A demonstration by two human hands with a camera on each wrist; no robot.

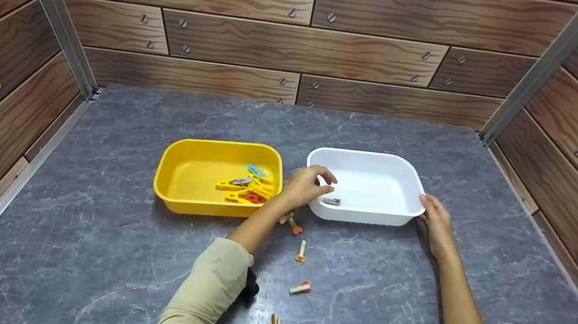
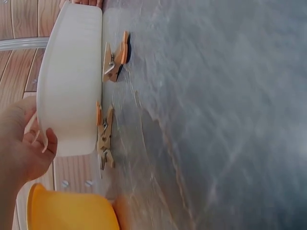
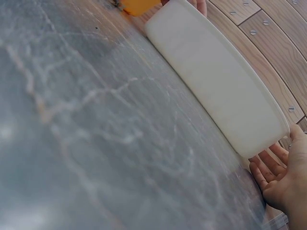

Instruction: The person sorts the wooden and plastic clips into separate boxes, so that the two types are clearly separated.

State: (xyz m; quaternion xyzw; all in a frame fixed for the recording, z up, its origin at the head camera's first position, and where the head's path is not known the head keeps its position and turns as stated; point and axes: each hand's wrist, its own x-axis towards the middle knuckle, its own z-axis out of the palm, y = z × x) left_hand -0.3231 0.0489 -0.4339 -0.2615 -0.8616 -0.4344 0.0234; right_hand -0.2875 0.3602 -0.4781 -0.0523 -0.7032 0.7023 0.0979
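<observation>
A white plastic tub (image 1: 358, 216) stands on the grey marbled table. My left hand (image 1: 308, 185) is over its left rim, with the thumb and forefinger bent and a gap between their tips. Just below those fingertips, a clothespin (image 1: 332, 201) lies inside the tub. My right hand (image 1: 437, 226) grips the tub's right front corner, the thumb at the rim and the fingers beneath it, as the right wrist view shows. Beside the tub's front left corner are wooden clothespins, one with an orange heart (image 1: 296, 230), partly hidden by my left arm.
A yellow tub (image 1: 177, 206) stands to the left, holding several yellow, red and blue clips (image 1: 249, 184). More wooden clothespins (image 1: 300, 288) lie in a loose line towards the front edge. Wood-patterned walls (image 1: 300, 50) enclose the table at the back and sides.
</observation>
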